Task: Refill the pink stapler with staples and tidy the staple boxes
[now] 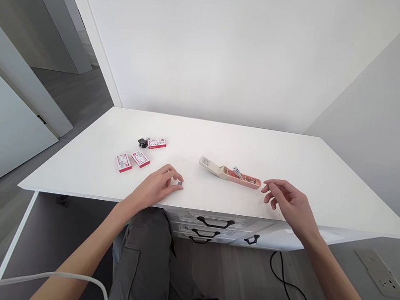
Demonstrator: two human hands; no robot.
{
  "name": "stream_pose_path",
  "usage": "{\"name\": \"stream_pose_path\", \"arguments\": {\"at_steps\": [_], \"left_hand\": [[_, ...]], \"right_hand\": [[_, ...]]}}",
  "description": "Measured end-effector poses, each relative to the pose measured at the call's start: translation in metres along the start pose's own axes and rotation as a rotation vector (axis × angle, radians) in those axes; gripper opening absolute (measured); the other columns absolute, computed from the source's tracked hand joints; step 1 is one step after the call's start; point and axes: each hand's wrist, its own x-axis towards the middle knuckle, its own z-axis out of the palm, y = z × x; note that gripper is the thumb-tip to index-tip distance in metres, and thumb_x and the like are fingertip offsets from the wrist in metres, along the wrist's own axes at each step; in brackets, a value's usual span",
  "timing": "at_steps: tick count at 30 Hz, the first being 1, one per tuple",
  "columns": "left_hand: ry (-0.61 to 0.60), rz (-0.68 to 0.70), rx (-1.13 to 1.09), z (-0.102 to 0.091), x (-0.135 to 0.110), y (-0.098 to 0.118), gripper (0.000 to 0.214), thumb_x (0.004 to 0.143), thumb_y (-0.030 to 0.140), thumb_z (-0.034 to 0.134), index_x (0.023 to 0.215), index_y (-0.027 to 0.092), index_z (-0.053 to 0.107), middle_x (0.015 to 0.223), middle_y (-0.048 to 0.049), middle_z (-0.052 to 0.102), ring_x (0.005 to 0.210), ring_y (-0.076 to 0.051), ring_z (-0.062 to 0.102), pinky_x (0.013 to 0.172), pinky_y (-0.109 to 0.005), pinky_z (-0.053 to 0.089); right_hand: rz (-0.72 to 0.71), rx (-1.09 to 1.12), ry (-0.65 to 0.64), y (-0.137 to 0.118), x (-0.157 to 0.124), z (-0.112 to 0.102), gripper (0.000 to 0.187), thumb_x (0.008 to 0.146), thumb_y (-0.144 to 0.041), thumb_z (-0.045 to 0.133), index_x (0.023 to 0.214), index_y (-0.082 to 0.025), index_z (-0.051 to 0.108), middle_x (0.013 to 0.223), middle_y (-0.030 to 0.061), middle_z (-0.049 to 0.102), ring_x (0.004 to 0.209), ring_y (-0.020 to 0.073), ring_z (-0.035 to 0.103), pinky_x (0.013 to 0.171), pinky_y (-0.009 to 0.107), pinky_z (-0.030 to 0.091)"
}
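Between the thumb and forefinger of my left hand [164,185] is a small grey block [180,183], pinched just above the white tabletop; it looks like a short stick of staples. My right hand [286,198] hovers at the right end of a long, narrow pink case [251,181], fingers loosely bent and apart, with nothing seen in them. The case lies opened, its cream lid [210,164] swung out to the left. A small silver metal piece [237,172] sticks up from it, and tiny metal bits lie inside, too small to name.
Several small red-and-white boxes [123,162] lie on the left of the tabletop [202,135], beside a small black object [143,142]. Below the front edge are drawers with black handles [215,222]. A white cable [53,274] crosses the lower left; a black cord [290,285] lies on the floor.
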Motion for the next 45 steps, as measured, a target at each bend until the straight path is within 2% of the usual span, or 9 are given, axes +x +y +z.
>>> {"name": "stream_pose_path", "arguments": {"at_steps": [8, 11, 15, 22, 25, 30, 35, 40, 45], "left_hand": [[0.261, 0.347, -0.071, 0.030, 0.034, 0.065, 0.021, 0.104, 0.042, 0.066, 0.114, 0.025, 0.072, 0.113, -0.0069, 0.064, 0.091, -0.017, 0.063, 0.080, -0.031, 0.054], [0.282, 0.422, -0.063, 0.036, 0.044, 0.074, 0.021, 0.103, 0.043, 0.068, 0.112, 0.025, 0.073, 0.110, -0.0076, 0.064, 0.094, -0.018, 0.064, 0.080, -0.032, 0.055], [0.304, 0.465, -0.071, 0.042, 0.049, 0.075, 0.019, 0.101, 0.041, 0.071, 0.110, 0.024, 0.074, 0.106, -0.0070, 0.065, 0.092, -0.018, 0.063, 0.078, -0.032, 0.055], [0.308, 0.481, -0.138, 0.050, 0.054, 0.074, 0.022, 0.099, 0.041, 0.073, 0.116, 0.027, 0.073, 0.108, -0.0067, 0.067, 0.095, -0.019, 0.066, 0.081, -0.033, 0.057], [0.315, 0.439, -0.074, 0.051, 0.059, 0.065, 0.038, 0.097, 0.047, 0.075, 0.130, 0.028, 0.068, 0.124, -0.0092, 0.069, 0.115, -0.024, 0.066, 0.099, -0.040, 0.055], [0.206, 0.246, 0.239, 0.050, 0.063, 0.030, 0.057, 0.105, 0.050, 0.061, 0.156, 0.026, 0.049, 0.162, -0.0130, 0.055, 0.154, -0.032, 0.044, 0.124, -0.055, 0.037], [0.058, 0.139, 0.395, 0.056, 0.056, 0.008, 0.062, 0.110, 0.053, 0.048, 0.164, 0.024, 0.042, 0.173, -0.0132, 0.041, 0.165, -0.033, 0.028, 0.131, -0.059, 0.028], [-0.002, 0.096, 0.392, 0.060, 0.053, 0.008, 0.062, 0.112, 0.055, 0.035, 0.165, 0.023, 0.043, 0.174, -0.0112, 0.040, 0.166, -0.032, 0.025, 0.132, -0.057, 0.026], [-0.027, 0.071, 0.384, 0.061, 0.053, 0.006, 0.063, 0.112, 0.054, 0.032, 0.166, 0.023, 0.040, 0.176, -0.0094, 0.035, 0.166, -0.030, 0.027, 0.133, -0.054, 0.027]], "right_hand": [[0.181, 0.280, -0.466, -0.042, -0.017, 0.055, 0.045, 0.094, -0.064, 0.073, 0.119, -0.027, 0.079, 0.128, 0.0118, 0.071, 0.099, 0.0238, 0.068, 0.068, 0.034, 0.053], [0.236, 0.390, -0.521, -0.046, -0.015, 0.065, 0.045, 0.095, -0.064, 0.072, 0.120, -0.028, 0.080, 0.132, 0.0112, 0.069, 0.109, 0.0252, 0.064, 0.072, 0.033, 0.051], [0.288, 0.517, -0.557, -0.041, -0.009, 0.071, 0.040, 0.092, -0.064, 0.077, 0.110, -0.029, 0.083, 0.115, 0.0079, 0.069, 0.102, 0.0215, 0.061, 0.068, 0.031, 0.045], [0.315, 0.617, -0.546, -0.033, -0.005, 0.077, 0.038, 0.086, -0.063, 0.084, 0.099, -0.027, 0.083, 0.104, 0.0059, 0.066, 0.091, 0.0180, 0.055, 0.064, 0.030, 0.039], [0.266, 0.546, -0.475, -0.033, -0.002, 0.073, 0.042, 0.086, -0.064, 0.082, 0.103, -0.025, 0.082, 0.100, 0.0065, 0.067, 0.088, 0.0185, 0.056, 0.065, 0.031, 0.042], [0.054, 0.165, -0.187, -0.038, 0.009, 0.055, 0.045, 0.085, -0.066, 0.081, 0.104, -0.025, 0.078, 0.094, 0.0067, 0.075, 0.083, 0.0226, 0.064, 0.077, 0.040, 0.054], [-0.292, -0.264, -0.024, -0.029, 0.028, 0.037, 0.038, 0.099, -0.065, 0.063, 0.100, -0.029, 0.076, 0.112, 0.0088, 0.078, 0.101, 0.0302, 0.071, 0.092, 0.050, 0.058], [-0.387, -0.457, -0.031, -0.013, 0.052, 0.031, 0.026, 0.103, -0.051, 0.061, 0.102, -0.030, 0.076, 0.118, 0.0080, 0.078, 0.109, 0.0325, 0.072, 0.105, 0.057, 0.051], [-0.288, -0.450, -0.138, -0.011, 0.067, 0.035, 0.024, 0.101, -0.049, 0.064, 0.103, -0.030, 0.077, 0.121, 0.0074, 0.077, 0.106, 0.0305, 0.074, 0.098, 0.052, 0.055]]}}
